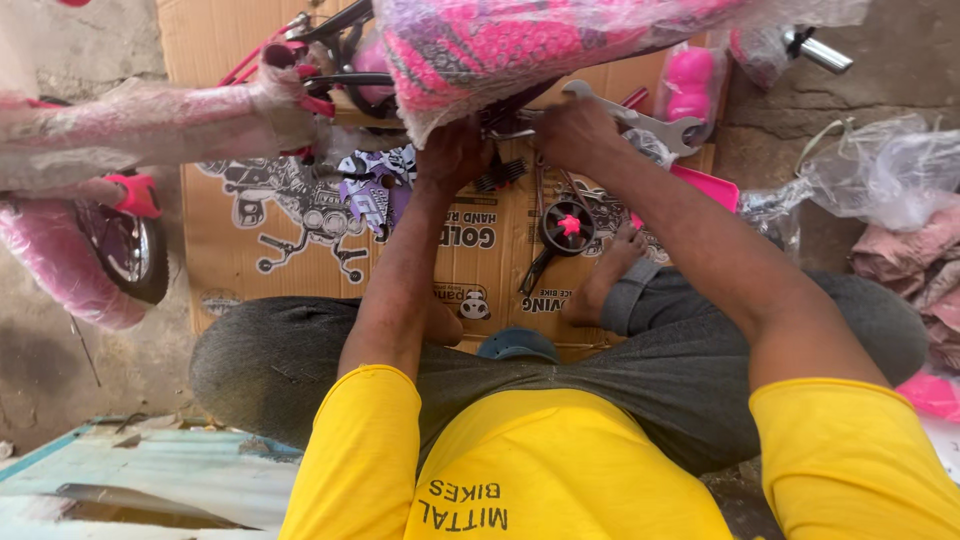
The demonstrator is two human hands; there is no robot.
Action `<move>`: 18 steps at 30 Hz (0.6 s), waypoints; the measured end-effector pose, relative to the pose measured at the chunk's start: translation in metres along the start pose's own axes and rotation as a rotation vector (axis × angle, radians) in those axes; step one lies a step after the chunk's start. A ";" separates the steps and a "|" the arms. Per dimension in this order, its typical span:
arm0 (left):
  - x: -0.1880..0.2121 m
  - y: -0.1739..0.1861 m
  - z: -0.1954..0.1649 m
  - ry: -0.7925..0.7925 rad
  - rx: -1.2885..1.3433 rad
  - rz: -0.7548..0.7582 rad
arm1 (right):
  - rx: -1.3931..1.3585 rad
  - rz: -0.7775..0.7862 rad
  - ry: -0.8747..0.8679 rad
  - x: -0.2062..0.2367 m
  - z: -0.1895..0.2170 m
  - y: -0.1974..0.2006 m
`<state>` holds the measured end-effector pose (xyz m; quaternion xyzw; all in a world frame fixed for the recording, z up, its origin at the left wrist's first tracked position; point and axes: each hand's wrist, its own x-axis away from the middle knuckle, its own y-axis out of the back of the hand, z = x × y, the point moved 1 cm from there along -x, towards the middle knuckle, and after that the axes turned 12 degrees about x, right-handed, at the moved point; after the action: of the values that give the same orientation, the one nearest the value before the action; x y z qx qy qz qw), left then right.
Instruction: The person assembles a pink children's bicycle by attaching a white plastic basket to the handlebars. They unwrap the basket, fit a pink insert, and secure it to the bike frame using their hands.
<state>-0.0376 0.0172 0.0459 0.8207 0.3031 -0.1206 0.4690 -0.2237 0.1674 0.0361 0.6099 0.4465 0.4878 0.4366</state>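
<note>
Seated cross-legged on a flattened cardboard sheet [250, 250] spread over the concrete floor [60, 350], both arms reaching far toward a pink child's bicycle [470, 45] wrapped in clear plastic. Left hand [452, 155] closed, knuckles up, pressed against the underside of the wrapped pink part, just beside the dark metal fittings there; what the fingers pinch, impossible to tell. Right hand [578, 130] curled around the shaft of a flat steel spanner [640, 118], open-ended jaws of the tool jutting out on either side of the fist, one end far left of the knuckles, the other pointing right. Spanner lying at the far middle of the scene, just under the wrapped frame and above the cardboard.

On the cardboard between the forearms, a small black training wheel [567, 228] with a pink hub, near a bare foot [608, 275]. Left of that, a purple and white sticker sheet [372, 185]. At the far left, a pink-tyred wheel [95, 255] with a shiny rim, also wrapped, touching the floor. At the far right, a pink plastic piece in a clear bag [688, 82], a chrome tube end [820, 52], crumpled clear plastic [880, 170] and a heap of pinkish cloth [915, 260]. Near left corner, a pale blue painted board [150, 475].
</note>
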 end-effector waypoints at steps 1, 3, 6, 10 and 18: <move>-0.001 0.001 0.000 0.003 0.031 0.012 | 0.018 0.034 -0.017 -0.004 0.000 0.003; 0.000 0.000 0.002 0.016 0.080 0.032 | 0.052 0.094 -0.040 -0.013 0.002 0.011; 0.006 -0.008 0.013 0.162 0.097 0.184 | -0.087 0.251 -0.049 -0.018 0.000 0.024; 0.014 -0.029 0.025 0.286 0.179 0.442 | 0.125 0.612 0.042 -0.010 -0.027 0.037; 0.026 -0.033 0.031 0.232 0.184 0.162 | -0.386 0.642 -0.175 0.025 -0.071 0.030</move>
<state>-0.0349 0.0139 -0.0062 0.8904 0.2757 -0.0143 0.3619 -0.2872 0.1924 0.0802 0.6647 0.0936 0.6209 0.4049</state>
